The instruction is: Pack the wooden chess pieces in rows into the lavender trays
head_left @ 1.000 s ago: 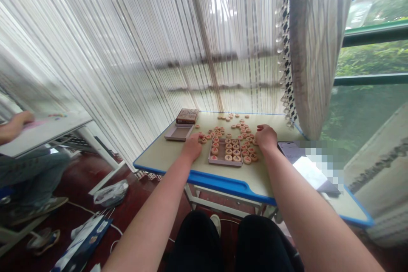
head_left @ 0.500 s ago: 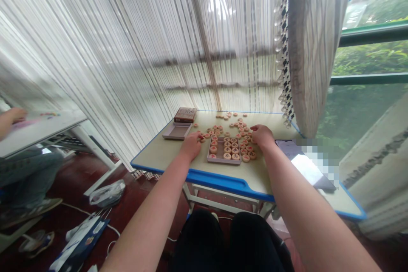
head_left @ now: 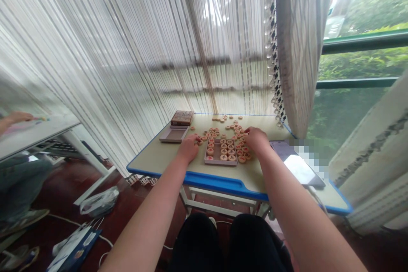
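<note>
Round wooden Chinese chess pieces (head_left: 211,134) with red or dark characters lie scattered over the desk. A shallow open box (head_left: 217,153) holds two columns of them on its right side and one column on its left; bare bottom shows between. My left hand (head_left: 188,148) is just left of the box, its fingertips closed on a piece at the edge of the scatter. To the right of the box, my right hand (head_left: 257,139) bends over loose pieces, with fingers drawn together. The hand's back hides whatever those fingertips hold.
An empty shallow tray (head_left: 174,134) and a brown printed box (head_left: 182,117) stand at the desk's back left. A tablet-like device (head_left: 298,162) lies at the right. String curtains (head_left: 127,42) hang behind. Another person's hand (head_left: 19,117) rests over a white table on the left.
The view has shifted slightly, so the desk appears a little further left. My right hand has moved in closer to the loose pieces, its fingers more curled. My left hand stays beside the box.
</note>
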Demonstrator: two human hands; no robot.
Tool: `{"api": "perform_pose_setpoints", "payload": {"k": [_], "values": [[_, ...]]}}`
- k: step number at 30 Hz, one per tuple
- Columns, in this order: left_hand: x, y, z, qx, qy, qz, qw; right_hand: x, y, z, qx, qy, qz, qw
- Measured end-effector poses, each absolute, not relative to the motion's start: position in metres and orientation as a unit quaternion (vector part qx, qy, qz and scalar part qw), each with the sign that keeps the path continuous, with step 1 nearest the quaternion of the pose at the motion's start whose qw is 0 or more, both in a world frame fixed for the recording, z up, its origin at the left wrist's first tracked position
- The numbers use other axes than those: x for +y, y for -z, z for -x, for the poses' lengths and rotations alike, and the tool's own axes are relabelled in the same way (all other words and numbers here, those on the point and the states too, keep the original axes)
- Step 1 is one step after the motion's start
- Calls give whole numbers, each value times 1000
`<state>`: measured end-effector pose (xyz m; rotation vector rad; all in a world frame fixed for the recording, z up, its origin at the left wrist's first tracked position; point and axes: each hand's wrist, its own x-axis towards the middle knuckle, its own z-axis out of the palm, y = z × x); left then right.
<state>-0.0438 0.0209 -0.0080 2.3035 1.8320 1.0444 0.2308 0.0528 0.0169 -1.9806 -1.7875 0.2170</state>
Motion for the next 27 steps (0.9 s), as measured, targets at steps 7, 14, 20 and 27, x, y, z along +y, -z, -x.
{"api": "perform_pose_setpoints", "payload": {"k": [7, 14, 20, 27], "values": [[24, 9, 45, 582, -330, -743, -5, 44, -26, -231, -653, -70, 731, 187], [32, 8, 47, 599, -342, -724, -8, 7, -48, -232, -760, -246, 597, 75], [37, 10, 48, 616, -353, -704, -4, -2, -51, -231, -770, -255, 583, 46], [32, 9, 47, 623, -354, -698, -6, -8, -58, -235, -772, -225, 593, 48]]}}
